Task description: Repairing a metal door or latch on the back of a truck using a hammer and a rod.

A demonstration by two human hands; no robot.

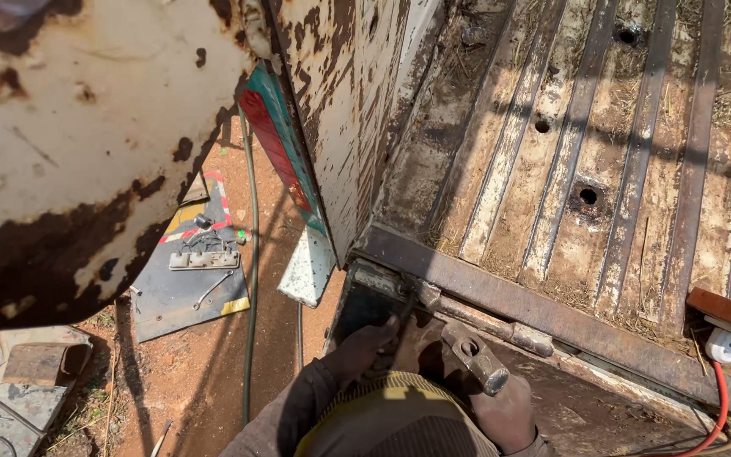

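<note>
I look down at the rear corner of a rusty truck bed [568, 152]. My right hand [505, 415] grips a hammer [477, 357] whose steel head points up and left, just below the bed's rear sill [501, 292]. My left hand [364, 347] reaches into the dark gap under the corner of the sill, its fingers partly hidden in shadow. Whether it holds anything there is not visible. Both sleeves are dark and dirty.
A rusted white side panel [332, 110] stands upright at the bed's left. A hose [251, 279] runs along the red dirt. A dark sheet [188, 279] with small tools lies on the ground. A red socket block with a white plug [725, 338] and cable sits at right.
</note>
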